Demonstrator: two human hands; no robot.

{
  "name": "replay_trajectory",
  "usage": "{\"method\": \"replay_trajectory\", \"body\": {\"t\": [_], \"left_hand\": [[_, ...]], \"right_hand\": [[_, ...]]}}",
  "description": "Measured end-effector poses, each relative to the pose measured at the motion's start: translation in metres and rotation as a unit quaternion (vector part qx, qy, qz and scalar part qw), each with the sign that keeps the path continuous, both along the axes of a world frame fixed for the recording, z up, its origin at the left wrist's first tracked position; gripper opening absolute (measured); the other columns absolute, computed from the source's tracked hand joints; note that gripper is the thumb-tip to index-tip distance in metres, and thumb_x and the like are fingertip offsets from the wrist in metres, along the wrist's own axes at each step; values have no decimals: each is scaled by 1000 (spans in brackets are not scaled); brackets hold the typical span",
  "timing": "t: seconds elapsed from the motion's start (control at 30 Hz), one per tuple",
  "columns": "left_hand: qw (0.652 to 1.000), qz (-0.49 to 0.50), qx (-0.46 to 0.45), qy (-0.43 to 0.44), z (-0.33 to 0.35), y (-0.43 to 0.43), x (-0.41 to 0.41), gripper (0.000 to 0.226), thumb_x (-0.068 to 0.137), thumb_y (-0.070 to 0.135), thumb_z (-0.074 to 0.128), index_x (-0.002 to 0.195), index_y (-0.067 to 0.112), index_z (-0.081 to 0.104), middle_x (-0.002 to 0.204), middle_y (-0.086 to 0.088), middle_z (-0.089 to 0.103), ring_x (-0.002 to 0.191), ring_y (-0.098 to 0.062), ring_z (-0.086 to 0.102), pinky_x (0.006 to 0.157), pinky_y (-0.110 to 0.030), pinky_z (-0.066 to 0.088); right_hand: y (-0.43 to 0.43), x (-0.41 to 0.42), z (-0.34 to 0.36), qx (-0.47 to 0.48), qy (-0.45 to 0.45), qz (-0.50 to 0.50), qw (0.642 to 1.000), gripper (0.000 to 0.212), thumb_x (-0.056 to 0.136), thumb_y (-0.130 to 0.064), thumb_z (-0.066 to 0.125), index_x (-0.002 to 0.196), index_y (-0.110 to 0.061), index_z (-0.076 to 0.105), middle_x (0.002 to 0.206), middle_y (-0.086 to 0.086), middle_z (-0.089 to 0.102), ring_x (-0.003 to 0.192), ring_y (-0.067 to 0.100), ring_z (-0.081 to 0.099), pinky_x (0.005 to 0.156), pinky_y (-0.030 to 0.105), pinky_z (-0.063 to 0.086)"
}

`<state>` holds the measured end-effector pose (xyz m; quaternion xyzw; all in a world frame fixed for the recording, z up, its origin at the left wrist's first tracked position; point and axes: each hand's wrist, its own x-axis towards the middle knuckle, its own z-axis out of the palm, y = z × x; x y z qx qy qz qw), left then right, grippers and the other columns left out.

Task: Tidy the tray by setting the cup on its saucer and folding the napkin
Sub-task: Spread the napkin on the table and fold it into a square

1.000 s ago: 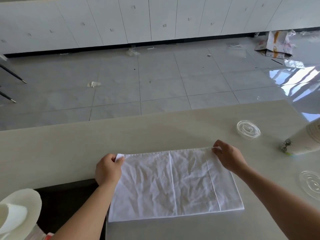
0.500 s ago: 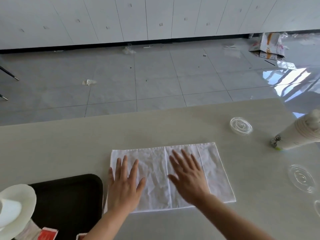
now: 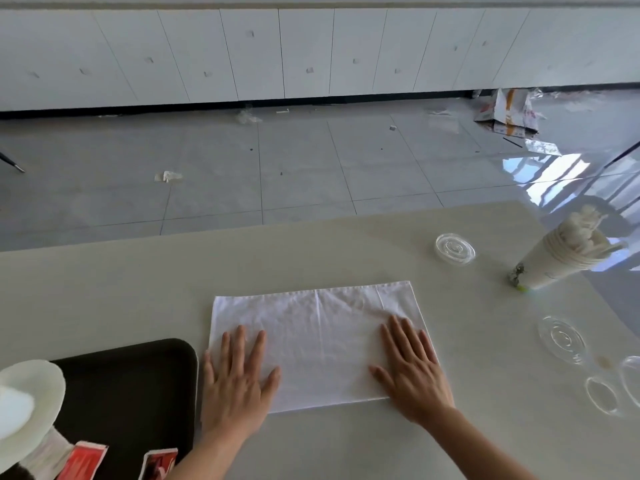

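A white cloth napkin (image 3: 318, 337) lies flat on the pale table as a wide rectangle with a crease down its middle. My left hand (image 3: 235, 382) presses flat on its near left corner, fingers spread. My right hand (image 3: 412, 372) presses flat on its near right corner, fingers spread. A black tray (image 3: 138, 382) sits at the lower left. At the tray's left edge is a white saucer (image 3: 38, 403) with a white cup (image 3: 12, 410) on it, both cut off by the frame.
Red-and-white packets (image 3: 83, 462) lie on the tray's near side. A stack of paper cups (image 3: 561, 258) lies tipped at the right. Clear plastic lids (image 3: 454, 248) (image 3: 562, 337) are scattered at the right. The table's far edge drops to a tiled floor.
From pinching the napkin's far corners, my hands went flat onto its middle, then slid apart to its near left and right corners. The view tilted up slightly.
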<state>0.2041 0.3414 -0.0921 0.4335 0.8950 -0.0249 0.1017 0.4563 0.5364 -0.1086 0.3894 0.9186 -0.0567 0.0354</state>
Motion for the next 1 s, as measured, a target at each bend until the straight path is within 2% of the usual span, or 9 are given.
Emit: {"method": "replay_trajectory", "body": {"t": [0.23, 0.33, 0.4, 0.47, 0.57, 0.63, 0.7, 0.9, 1.0], "left_hand": [[1000, 8, 0, -7, 4, -18, 21, 80, 88, 67, -2, 151, 23, 21, 160, -11, 16, 147, -33, 16, 115, -62, 16], [1000, -2, -12, 1, -1, -27, 23, 79, 86, 70, -1, 152, 27, 2, 161, -8, -3, 148, -32, -2, 119, -57, 5], [999, 9, -37, 5, 2, -29, 25, 83, 85, 70, -2, 153, 22, -6, 162, -12, -8, 148, -34, -6, 119, -53, 6], [998, 26, -55, 5, 10, -30, 30, 85, 89, 67, 16, 153, 13, 5, 161, -18, 6, 147, -37, 11, 114, -50, 24], [999, 25, -24, 16, 21, -40, 36, 76, 86, 51, 48, 146, 7, 32, 141, -19, 43, 119, -31, 50, 86, -40, 51], [999, 18, -17, 23, 25, -49, 40, 71, 85, 50, 53, 139, 7, 42, 122, -13, 54, 101, -26, 56, 72, -35, 52], [999, 39, -24, 22, 29, -54, 46, 73, 85, 55, 54, 137, 7, 44, 113, -11, 57, 98, -24, 56, 68, -32, 52], [990, 133, -48, 4, 38, -51, 63, 86, 87, 56, 57, 143, 0, 24, 120, -14, 53, 99, -22, 58, 67, -26, 51], [983, 168, -50, -45, 41, -50, 57, 58, 84, 55, 61, 113, 7, 44, 105, -11, 57, 86, -21, 60, 63, -28, 53]], "right_hand": [[-13, 20, 4, -2, -12, 5, 1000, 80, 94, -68, 15, 154, -16, 10, 163, 4, 3, 150, 20, -4, 119, 42, 4], [-17, 28, 2, 2, -16, 10, 1000, 80, 94, -69, 12, 154, -17, 6, 162, 3, -2, 150, 21, -8, 119, 41, 0], [-17, 28, 2, 2, -15, 12, 1000, 81, 92, -71, 7, 153, -18, 1, 162, 1, -8, 149, 19, -14, 120, 40, -4], [-17, 32, 0, 2, -20, 11, 1000, 82, 90, -72, 3, 153, -20, -5, 161, -1, -14, 147, 17, -20, 120, 39, -7], [-20, 51, -3, 4, -29, -1, 1000, 83, 90, -74, 5, 153, -21, -4, 161, -1, -13, 148, 16, -19, 120, 38, -8], [-24, 66, -5, 3, -24, -13, 1000, 83, 91, -73, 10, 154, -20, 2, 162, -1, -7, 149, 16, -14, 120, 39, -4], [-27, 75, -5, -2, -25, -19, 1000, 82, 92, -73, 13, 154, -20, 5, 163, -1, -3, 149, 15, -12, 120, 39, -2], [-27, 78, -5, -6, -35, -16, 999, 84, 90, -75, 10, 154, -23, -2, 161, -5, -13, 147, 13, -20, 120, 37, -10], [-26, 78, -5, -7, -33, -16, 999, 84, 89, -76, 9, 154, -23, -3, 161, -5, -13, 147, 13, -21, 119, 36, -12]]}}
